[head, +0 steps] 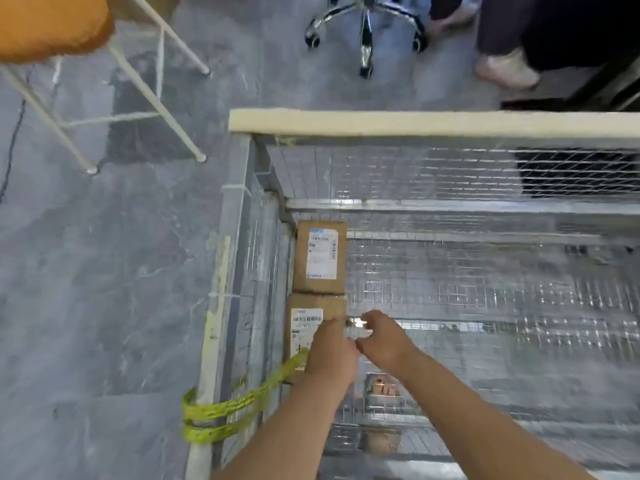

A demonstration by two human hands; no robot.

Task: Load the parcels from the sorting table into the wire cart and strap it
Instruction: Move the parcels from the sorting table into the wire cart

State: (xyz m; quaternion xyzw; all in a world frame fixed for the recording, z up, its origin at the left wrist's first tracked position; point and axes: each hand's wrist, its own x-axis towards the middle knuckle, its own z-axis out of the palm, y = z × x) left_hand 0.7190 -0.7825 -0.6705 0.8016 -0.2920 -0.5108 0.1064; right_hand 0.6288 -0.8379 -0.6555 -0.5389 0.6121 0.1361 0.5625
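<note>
Grey floor [104,271] holds stool [52,26] and chair base [365,26] beyond wire cart [415,128]

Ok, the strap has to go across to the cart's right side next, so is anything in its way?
Nothing visible does. The yellow strap runs from the left post to the left hand, the right hand pinches a small metal piece, and both parcels lie along that side; rightward only the wire cart's mesh shows.
</note>
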